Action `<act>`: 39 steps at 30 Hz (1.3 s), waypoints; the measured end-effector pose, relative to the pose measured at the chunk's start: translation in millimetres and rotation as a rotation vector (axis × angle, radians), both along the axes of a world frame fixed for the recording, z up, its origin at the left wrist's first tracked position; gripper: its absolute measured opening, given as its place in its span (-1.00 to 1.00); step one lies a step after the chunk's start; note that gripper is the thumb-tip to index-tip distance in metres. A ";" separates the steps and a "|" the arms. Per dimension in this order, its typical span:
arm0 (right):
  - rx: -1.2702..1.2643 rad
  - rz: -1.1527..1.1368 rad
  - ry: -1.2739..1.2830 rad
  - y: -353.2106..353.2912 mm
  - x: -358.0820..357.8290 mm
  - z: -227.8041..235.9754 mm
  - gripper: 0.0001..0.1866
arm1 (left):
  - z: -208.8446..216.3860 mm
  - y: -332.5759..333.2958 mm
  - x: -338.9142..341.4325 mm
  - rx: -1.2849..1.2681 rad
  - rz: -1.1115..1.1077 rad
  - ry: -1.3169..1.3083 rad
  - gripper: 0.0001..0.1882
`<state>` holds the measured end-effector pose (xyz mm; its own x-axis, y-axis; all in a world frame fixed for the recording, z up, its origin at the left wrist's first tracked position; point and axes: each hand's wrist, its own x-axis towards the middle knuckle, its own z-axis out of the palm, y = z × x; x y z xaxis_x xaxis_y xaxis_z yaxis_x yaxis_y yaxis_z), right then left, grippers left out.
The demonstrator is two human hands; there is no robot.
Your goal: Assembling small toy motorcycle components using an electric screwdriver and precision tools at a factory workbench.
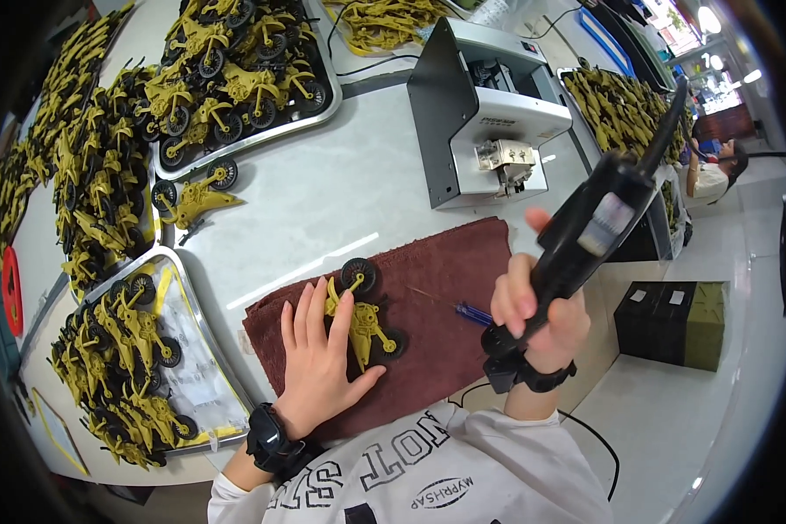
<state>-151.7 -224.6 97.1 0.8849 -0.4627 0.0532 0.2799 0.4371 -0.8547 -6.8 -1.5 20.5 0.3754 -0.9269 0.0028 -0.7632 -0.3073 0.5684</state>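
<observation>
the left hand (323, 349) hides part of the yellow toy motorcycle (362, 327) under its fingers. the black tool (585, 227) covers some of the right hand (541, 314), and the label (606, 223) on it is blurred. the blue item (472, 313) near that hand is too small to tell. the upper edge cuts off the large tray (251, 142), the lower edge the white shirt (533, 463).

Left hand (317, 360): one; right hand (550, 319): one. Wristbands (271, 439): two. Tool (576, 244): one. Cloth (432, 371): one. Machine (496, 127): one. Cloth bike (364, 329): one, two wheels (359, 276). Loose bike (197, 203): one, two wheels. Trays (208, 320): at least three. Tray bikes (205, 83): overlapping, not countable. Other person (712, 181): one.
</observation>
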 end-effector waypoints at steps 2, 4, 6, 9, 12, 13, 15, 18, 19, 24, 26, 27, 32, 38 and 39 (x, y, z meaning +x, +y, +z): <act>-0.009 0.001 -0.030 0.4 -2.0 -4.9 -0.02 | -0.1 -1.4 -0.1 0.011 0.006 0.008 0.12; -0.185 -0.132 -0.039 5.7 -4.9 1.5 -0.02 | 0.4 -1.8 1.7 -0.036 -0.025 0.033 0.15; -0.408 -0.330 -0.103 2.9 1.2 10.7 -0.06 | 3.5 2.0 3.8 -0.004 -0.037 0.041 0.16; -0.609 -0.630 -0.159 -15.9 12.9 29.3 -0.12 | 5.6 -0.3 7.1 0.021 -0.068 0.052 0.16; -0.701 -0.765 -0.112 -48.8 29.1 39.8 -0.32 | 5.9 -3.4 5.7 0.039 -0.090 -0.010 0.13; -0.746 -0.829 -0.120 -53.8 38.9 44.7 -0.36 | 4.6 -5.1 4.3 0.026 -0.084 -0.011 0.12; -0.805 -0.851 -0.256 -71.1 50.8 49.5 -0.37 | 2.6 -6.8 0.8 0.019 -0.074 -0.010 0.11; -0.894 -0.826 -0.214 -81.6 68.2 53.7 -0.43 | -2.3 -10.2 -1.5 -0.026 -0.058 -0.008 0.11; -0.907 -0.802 -0.242 -85.3 73.6 51.9 -0.43 | -3.8 -10.2 -3.0 -0.039 -0.043 0.002 0.10; -0.837 -0.794 -0.117 -94.8 85.0 32.0 -0.45 | -5.3 -10.6 -6.3 -0.073 -0.036 0.003 0.09; -0.824 -0.783 -0.111 -92.1 75.7 37.2 -0.46 | -4.9 -8.8 -7.7 -0.077 -0.030 -0.010 0.08; -0.749 -0.751 -0.065 -87.6 68.9 37.9 -0.46 | -5.5 -8.8 -7.3 -0.085 -0.029 -0.009 0.08; -0.463 -0.514 -0.062 -8.1 25.3 18.8 -0.25 | -13.5 -7.7 -5.6 -0.096 0.003 0.022 0.08; -0.241 -0.106 -0.354 59.1 3.9 7.5 0.04 | -10.2 -7.5 -2.5 -0.126 -0.006 0.032 0.11; -0.214 -0.095 -0.317 66.0 5.9 1.8 0.00 | -11.9 -7.5 -1.9 -0.133 -0.015 0.030 0.14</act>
<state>-145.8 -158.6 99.0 0.7630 -0.4903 0.4213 0.5753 0.2179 -0.7884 -8.6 -9.1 8.6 0.3637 -0.9244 0.1149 -0.7488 -0.2168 0.6264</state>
